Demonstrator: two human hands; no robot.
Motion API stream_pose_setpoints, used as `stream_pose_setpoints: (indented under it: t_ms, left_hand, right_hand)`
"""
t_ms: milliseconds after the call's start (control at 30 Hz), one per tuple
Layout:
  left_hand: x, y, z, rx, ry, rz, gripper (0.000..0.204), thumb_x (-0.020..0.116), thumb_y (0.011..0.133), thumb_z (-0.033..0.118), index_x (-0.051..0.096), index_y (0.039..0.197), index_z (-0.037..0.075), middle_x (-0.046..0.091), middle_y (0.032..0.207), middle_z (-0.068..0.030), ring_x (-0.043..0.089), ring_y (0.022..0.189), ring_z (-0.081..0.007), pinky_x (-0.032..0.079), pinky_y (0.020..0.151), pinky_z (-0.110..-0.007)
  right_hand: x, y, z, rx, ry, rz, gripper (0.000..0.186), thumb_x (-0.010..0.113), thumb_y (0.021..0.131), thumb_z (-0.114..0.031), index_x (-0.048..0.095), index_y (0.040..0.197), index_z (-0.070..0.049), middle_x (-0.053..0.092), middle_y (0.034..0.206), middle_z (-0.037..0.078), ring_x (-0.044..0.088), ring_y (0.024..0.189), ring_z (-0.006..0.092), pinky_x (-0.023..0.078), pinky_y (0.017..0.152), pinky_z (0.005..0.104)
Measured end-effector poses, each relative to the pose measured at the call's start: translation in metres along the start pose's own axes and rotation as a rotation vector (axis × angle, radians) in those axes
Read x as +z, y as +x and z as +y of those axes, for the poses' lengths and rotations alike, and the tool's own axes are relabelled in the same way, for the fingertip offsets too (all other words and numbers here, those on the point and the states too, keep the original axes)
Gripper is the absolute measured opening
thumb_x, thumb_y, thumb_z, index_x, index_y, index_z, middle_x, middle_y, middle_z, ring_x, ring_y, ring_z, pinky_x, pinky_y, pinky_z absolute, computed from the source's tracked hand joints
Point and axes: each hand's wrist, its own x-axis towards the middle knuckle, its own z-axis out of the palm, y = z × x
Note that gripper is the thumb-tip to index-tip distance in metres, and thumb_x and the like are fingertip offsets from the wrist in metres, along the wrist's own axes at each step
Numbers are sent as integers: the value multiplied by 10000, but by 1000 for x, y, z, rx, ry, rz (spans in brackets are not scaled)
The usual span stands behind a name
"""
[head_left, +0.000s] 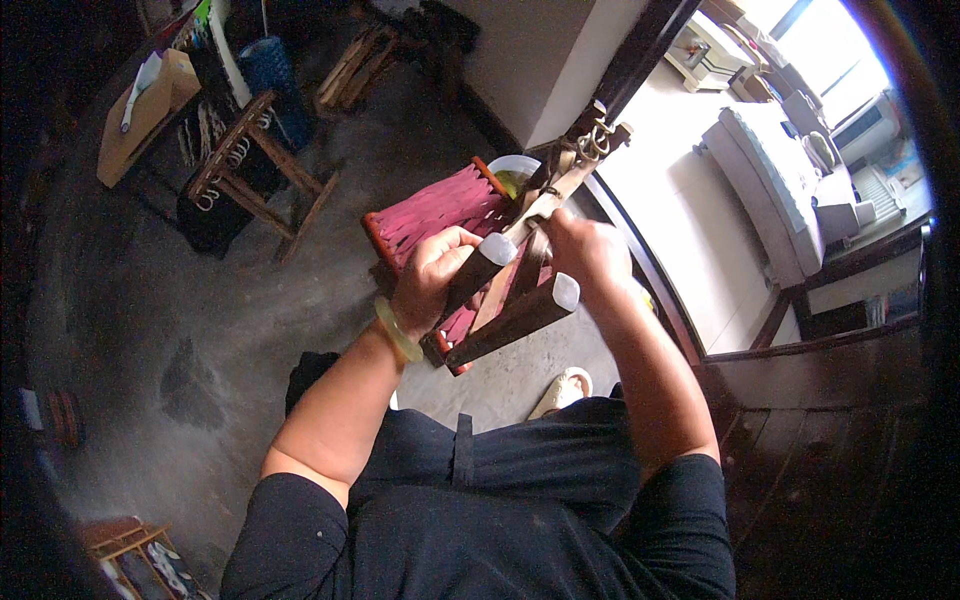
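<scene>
A dark wooden folding stool frame (520, 322) lies tilted in front of me, two pale-ended legs pointing my way. At its far end, metal rings or wire loops (597, 140) show on a rail. My left hand (435, 275) is closed round the left leg, near its pale end; a pale bangle is on that wrist. On the right side of the frame, beside a light wooden bar, my right hand (590, 250) is curled and blurred; what its fingers hold is hidden. Under the frame stands a stool with a pink woven seat (440, 212) and red-brown rails.
Another wooden frame with loops (245, 165) stands left, near a cardboard box (150, 115) and a blue woven basket (275, 90). A pale bowl (515, 165) sits behind the pink seat. A dark door sill (650, 270) and bright room lie right. A slipper (560, 393) shows below.
</scene>
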Motion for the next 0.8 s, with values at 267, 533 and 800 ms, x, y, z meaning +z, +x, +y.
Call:
stream_pose_setpoints:
  t_ms: [267, 533, 800]
  left_hand:
    - [0, 0, 1, -23, 10, 58, 245, 457, 862, 206, 552, 916, -13, 587, 661, -57, 544, 509, -108, 445, 487, -229]
    - [-3, -6, 2, -40, -17, 62, 243, 452, 851, 208, 554, 916, -2, 582, 671, -58, 544, 516, -111, 448, 495, -234]
    - [-3, -2, -1, -15, -7, 47, 262, 452, 845, 217, 543, 911, -19, 589, 684, -76, 557, 525, -124, 459, 503, -242]
  right_hand:
    - [-17, -3, -7, 83, 99, -21, 150, 541, 819, -191, 565, 891, -60, 634, 689, 160, 651, 659, 327, 510, 572, 418]
    - [-10, -8, -13, -54, 202, 22, 148, 543, 880, -207, 546, 835, -65, 590, 640, 171, 613, 627, 353, 463, 530, 439]
    - [-2, 9, 20, 47, 183, 124, 206, 496, 916, -237, 554, 858, -49, 594, 666, 210, 611, 614, 373, 475, 517, 444]
